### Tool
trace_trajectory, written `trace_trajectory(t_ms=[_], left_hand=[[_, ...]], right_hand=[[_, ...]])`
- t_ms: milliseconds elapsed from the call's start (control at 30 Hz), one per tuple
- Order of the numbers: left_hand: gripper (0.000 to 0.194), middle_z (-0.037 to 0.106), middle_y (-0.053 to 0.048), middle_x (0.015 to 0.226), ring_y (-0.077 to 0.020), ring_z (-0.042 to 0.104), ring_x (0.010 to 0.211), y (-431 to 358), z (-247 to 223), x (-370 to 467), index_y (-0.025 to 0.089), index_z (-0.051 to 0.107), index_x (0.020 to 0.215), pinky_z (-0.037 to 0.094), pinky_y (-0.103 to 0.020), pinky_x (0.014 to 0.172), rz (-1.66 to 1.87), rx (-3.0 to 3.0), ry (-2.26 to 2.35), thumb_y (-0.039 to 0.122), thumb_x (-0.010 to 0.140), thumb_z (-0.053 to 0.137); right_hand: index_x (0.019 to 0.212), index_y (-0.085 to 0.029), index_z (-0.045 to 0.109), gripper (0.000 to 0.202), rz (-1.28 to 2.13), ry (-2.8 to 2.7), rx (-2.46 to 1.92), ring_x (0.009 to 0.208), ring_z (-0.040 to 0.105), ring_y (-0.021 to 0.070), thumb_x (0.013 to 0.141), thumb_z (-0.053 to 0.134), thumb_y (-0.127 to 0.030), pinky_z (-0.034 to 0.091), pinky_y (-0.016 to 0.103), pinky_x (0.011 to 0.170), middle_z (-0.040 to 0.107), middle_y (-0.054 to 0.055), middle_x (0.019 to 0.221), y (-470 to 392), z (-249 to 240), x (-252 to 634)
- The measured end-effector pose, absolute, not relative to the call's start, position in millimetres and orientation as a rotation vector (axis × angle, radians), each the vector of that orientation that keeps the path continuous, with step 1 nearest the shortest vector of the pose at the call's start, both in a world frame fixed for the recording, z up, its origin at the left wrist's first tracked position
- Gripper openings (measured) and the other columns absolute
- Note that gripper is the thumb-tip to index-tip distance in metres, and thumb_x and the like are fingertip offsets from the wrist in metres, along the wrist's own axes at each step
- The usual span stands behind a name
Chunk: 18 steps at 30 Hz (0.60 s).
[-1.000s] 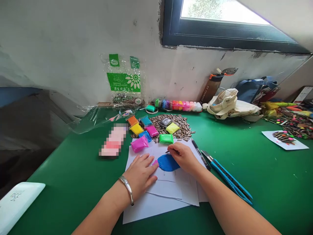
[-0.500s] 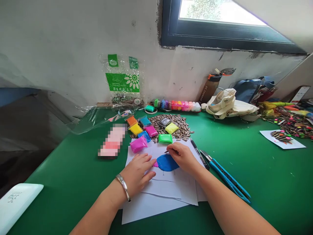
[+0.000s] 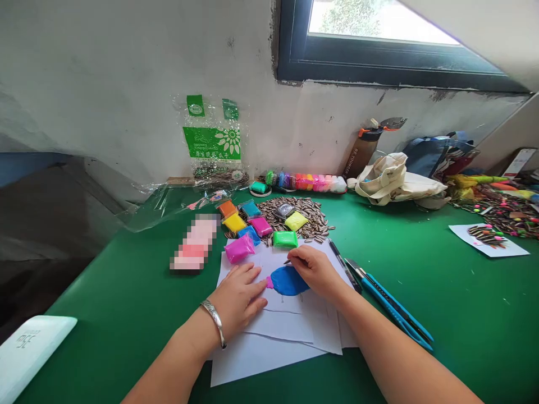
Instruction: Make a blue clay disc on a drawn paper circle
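Note:
On the stacked white paper [image 3: 269,348] lies a flat oval of blue modelling clay [image 3: 286,280] with a small pink clay piece [image 3: 269,283] at its left end. Drawn lines show just below the oval. My left hand [image 3: 241,294] rests on the paper with fingers spread, the index fingertip at the pink piece. At the upper right edge of the blue clay, my right hand [image 3: 315,269] pinches a small, dark, pointed thing that looks like a sunflower seed [image 3: 287,261]. Its far end is hidden by my fingers.
Behind the paper lie several clay packets [image 3: 285,239] and a heap of sunflower seeds [image 3: 314,216]. A black pen [image 3: 345,266] and a blue utility knife [image 3: 396,306] lie right of the paper. Farther right is a card with a seed figure [image 3: 488,238]; a white device [image 3: 37,350] sits left.
Hardly anything differs. My left fingertips have drawn back very slightly from the clay, showing more of the pink piece; my right hand keeps its pinch at the oval's upper edge.

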<state>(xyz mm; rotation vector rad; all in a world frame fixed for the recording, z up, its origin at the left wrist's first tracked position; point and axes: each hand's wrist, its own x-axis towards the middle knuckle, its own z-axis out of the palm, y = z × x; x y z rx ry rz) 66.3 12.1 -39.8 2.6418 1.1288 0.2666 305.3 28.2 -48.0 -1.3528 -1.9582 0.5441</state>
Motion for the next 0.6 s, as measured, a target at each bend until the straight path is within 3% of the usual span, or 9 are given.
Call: trace_trajectory(t_ms=[200,600], left_hand=[[0.042,0.055,-0.009,0.130,-0.0309,0.044,0.122,8.9,-35.7,68.6,0.025,0.054,0.126,0.037,-0.051,0.102,0.236,2.628,1.151,0.031,0.085,0.055],[0.042,0.050,-0.012,0.135,-0.0327,0.038,0.128,10.1,-31.1,68.7,0.020,0.057,0.123,0.031,-0.054,0.105,0.137,2.578,1.186,0.034,0.083,0.058]], right_hand=[[0.084,-0.019,0.065,0.017,0.556,-1.955,-1.348,0.073,0.056,0.0153,0.086,0.048,-0.016,0.042,0.026,0.066,0.063,0.003,0.078,28.3,-49.4,305.5],[0.084,-0.019,0.065,0.017,0.572,-1.960,-1.364,0.074,0.055,0.0152,0.085,0.049,-0.014,0.042,0.026,0.067,0.063,0.003,0.079,28.1,-49.0,305.4]])
